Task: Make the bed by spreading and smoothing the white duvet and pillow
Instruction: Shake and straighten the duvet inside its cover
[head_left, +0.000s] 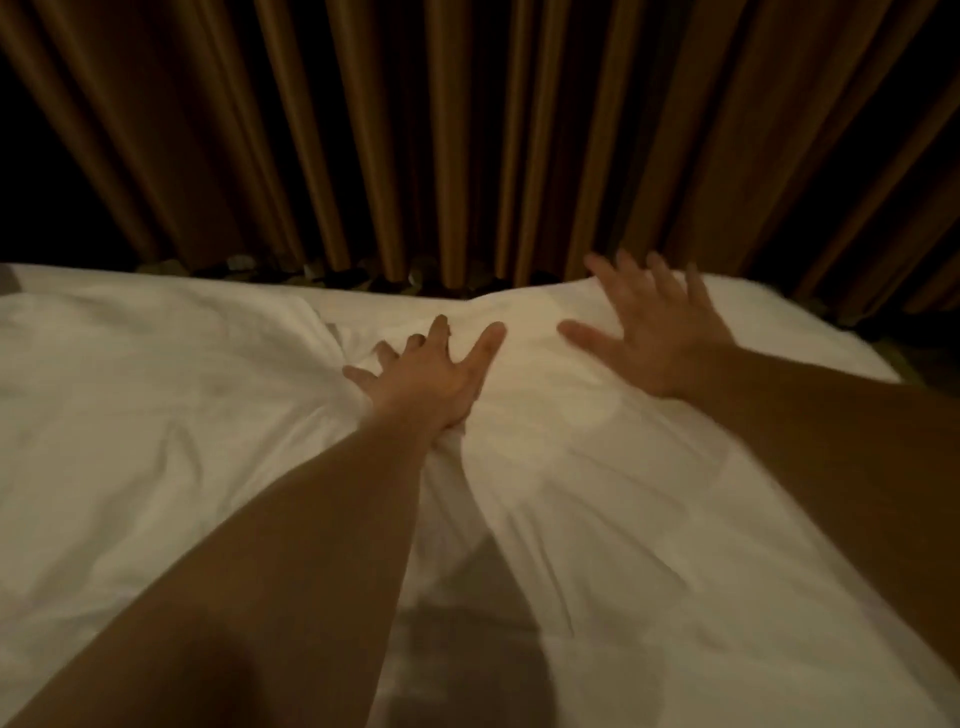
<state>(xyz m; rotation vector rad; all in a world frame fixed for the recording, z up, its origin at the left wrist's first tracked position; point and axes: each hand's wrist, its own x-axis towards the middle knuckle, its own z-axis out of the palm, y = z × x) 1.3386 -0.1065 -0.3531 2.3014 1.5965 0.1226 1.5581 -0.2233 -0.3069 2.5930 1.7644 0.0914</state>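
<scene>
- my left hand (431, 376) lies flat on the white duvet (597, 519), fingers (488, 340) spread and straight, palm pressing the cloth down; it grips nothing.
- my right hand (657, 338) is also spread wide, fingers straight. it is blurred, so i cannot tell whether it touches the cloth or hovers just above it. it holds nothing.
- the duvet runs under both hands and out to either side of them. a puffed ridge rises between my two hands and runs from my fingertips back toward my body, with creases gathered at my left wrist.
- left of my left fingers lies a flatter white panel (145, 374); a fold line starts just beside those fingers. whether that panel is the pillow or more duvet, i cannot tell.
- beyond my fingertips is the far edge of the bed, then brown curtains (467, 130).
- my judgement: the ridge is what the next stroke turns on. its long axis points away from me, so sweeping my hands apart, across it, should flatten it. my left hand is nearer its base, my right reaches farther, near the far edge.
</scene>
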